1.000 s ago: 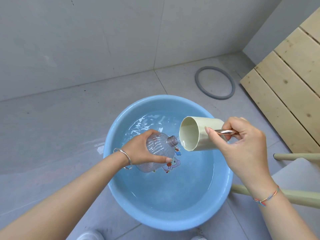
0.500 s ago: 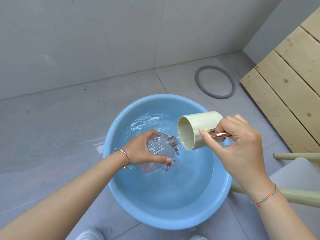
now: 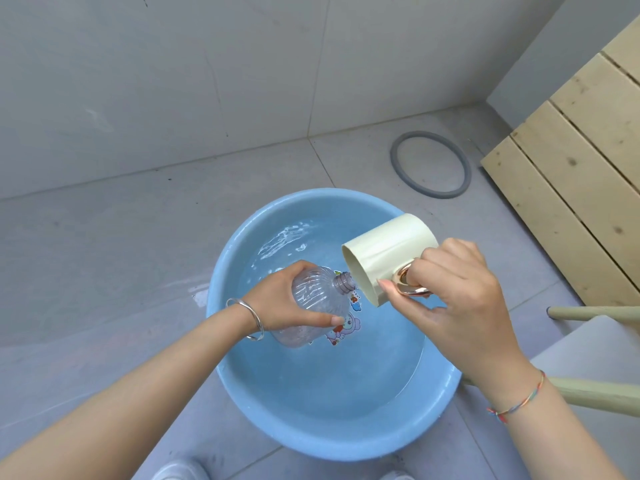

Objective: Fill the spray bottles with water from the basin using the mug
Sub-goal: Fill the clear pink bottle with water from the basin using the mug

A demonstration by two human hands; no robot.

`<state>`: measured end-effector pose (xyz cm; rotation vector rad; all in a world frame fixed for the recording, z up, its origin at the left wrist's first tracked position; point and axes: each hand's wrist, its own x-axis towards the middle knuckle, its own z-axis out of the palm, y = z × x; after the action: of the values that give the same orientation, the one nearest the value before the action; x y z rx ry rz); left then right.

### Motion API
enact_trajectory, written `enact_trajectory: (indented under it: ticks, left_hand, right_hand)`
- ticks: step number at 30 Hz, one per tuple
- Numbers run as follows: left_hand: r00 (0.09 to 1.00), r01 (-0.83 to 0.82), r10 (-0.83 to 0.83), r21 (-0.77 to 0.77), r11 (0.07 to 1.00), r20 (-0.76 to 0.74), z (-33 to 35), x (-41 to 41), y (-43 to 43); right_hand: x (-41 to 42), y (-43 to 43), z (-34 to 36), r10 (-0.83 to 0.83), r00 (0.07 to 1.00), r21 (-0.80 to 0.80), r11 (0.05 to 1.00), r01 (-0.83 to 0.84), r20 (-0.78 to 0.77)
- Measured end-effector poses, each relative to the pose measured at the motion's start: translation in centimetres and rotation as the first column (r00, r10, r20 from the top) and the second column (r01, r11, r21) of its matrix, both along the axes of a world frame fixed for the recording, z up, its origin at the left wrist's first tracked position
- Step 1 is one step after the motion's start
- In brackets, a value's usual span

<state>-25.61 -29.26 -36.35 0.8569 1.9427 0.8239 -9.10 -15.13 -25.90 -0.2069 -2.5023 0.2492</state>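
Note:
A round blue basin (image 3: 239,372) holding shallow water sits on the grey tiled floor, with a cartoon sticker on its bottom. My left hand (image 3: 280,299) grips a clear ribbed bottle (image 3: 315,303) with no cap, tilted over the water, its neck pointing right. My right hand (image 3: 453,299) holds a cream mug (image 3: 388,247) by its shiny copper handle. The mug is tipped steeply, mouth down and left, with its rim right at the bottle's neck.
A grey rubber ring (image 3: 431,164) lies on the floor behind the basin. Pale wooden slats (image 3: 571,161) lean at the right. Greenish furniture legs (image 3: 595,311) and a grey seat corner stand at the right edge. White shoe tips show at the bottom edge.
The mug has tipped further, from lying sideways to mouth-down, and its rim has come closer over the bottle's neck. The bottle and my left hand have barely moved.

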Motion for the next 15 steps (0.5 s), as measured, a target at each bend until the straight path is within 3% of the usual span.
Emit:
enact_trajectory:
  ticks: [5,10,12,15]
  left_hand:
    - [1.000,0.004,-0.004,0.007,1.000,0.011,-0.1,0.0,-0.2]
    - [1.000,0.002,-0.002,-0.003,1.000,0.018,0.2,0.0,-0.3]
    - [1.000,-0.011,0.011,-0.001,1.000,0.029,0.1,-0.1,-0.4]
    - [0.999,-0.035,0.035,0.012,0.999,0.037,0.0,-0.4,-0.5]
  right_hand:
    - [0.0,0.1,-0.5,-0.006,1.000,-0.008,1.000,0.006,0.001]
    - [0.4,0.4,-0.3,-0.153,0.988,-0.212,0.966,0.149,-0.002]
    - [0.7,0.7,-0.4,-0.249,0.968,-0.356,0.904,0.238,0.014]
    - [1.2,2.1,-1.8,-0.369,0.923,-0.613,0.706,0.355,0.110]
